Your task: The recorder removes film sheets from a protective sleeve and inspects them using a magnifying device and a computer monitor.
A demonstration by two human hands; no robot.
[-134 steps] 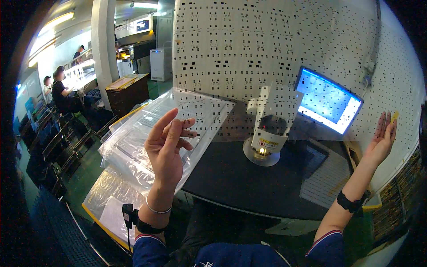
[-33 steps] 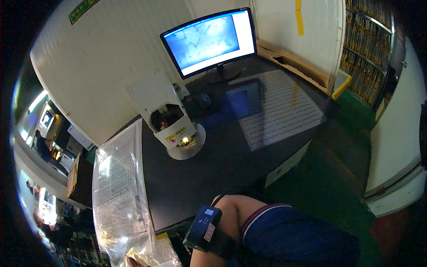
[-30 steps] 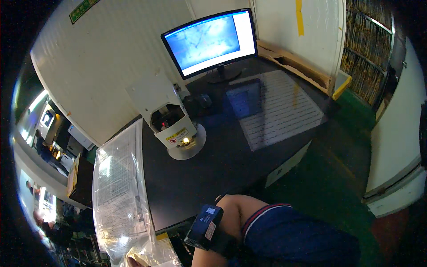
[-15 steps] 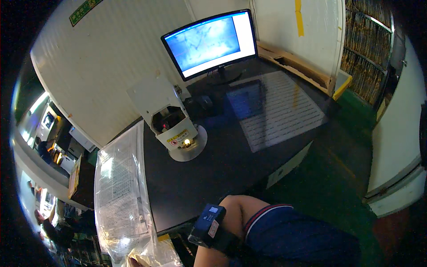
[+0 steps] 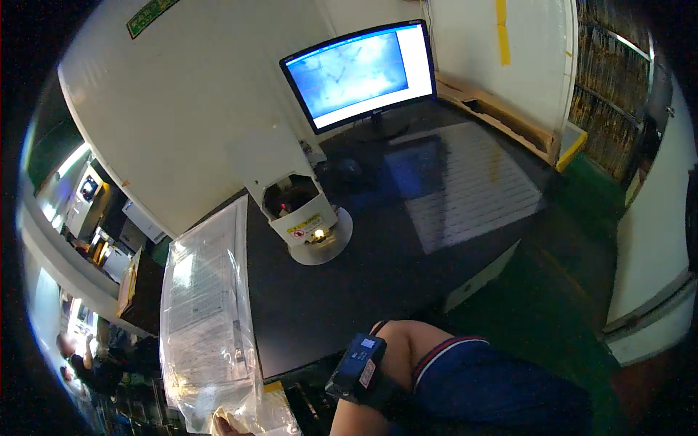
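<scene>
At the lower left edge a few fingertips [image 5: 234, 429], by their place probably my left hand, show beside a cream-coloured piece [image 5: 221, 418]. They lie at the near end of a clear plastic cover [image 5: 207, 312] over a printed sheet; the rest of that hand is cut off. My right arm is bent at the elbow, its sleeve navy with a red and white edge. A black box-shaped device [image 5: 358, 368] is strapped to it. The right hand is out of view. On the dark table stands a white instrument [image 5: 302, 221], its lid raised and a small lamp lit.
A monitor [image 5: 356, 73] with a blurry blue picture stands at the back. A dark mouse-like object [image 5: 342, 168] lies beside the instrument. Clear sheeting with rows of print [image 5: 472, 185] covers the table's right side. A brown cardboard tray [image 5: 502, 118] borders the wall. People work far left.
The whole view has shifted, so the table, instrument and monitor sit slightly further right. The fingertips show a little more at the lower edge. My right arm stays bent.
</scene>
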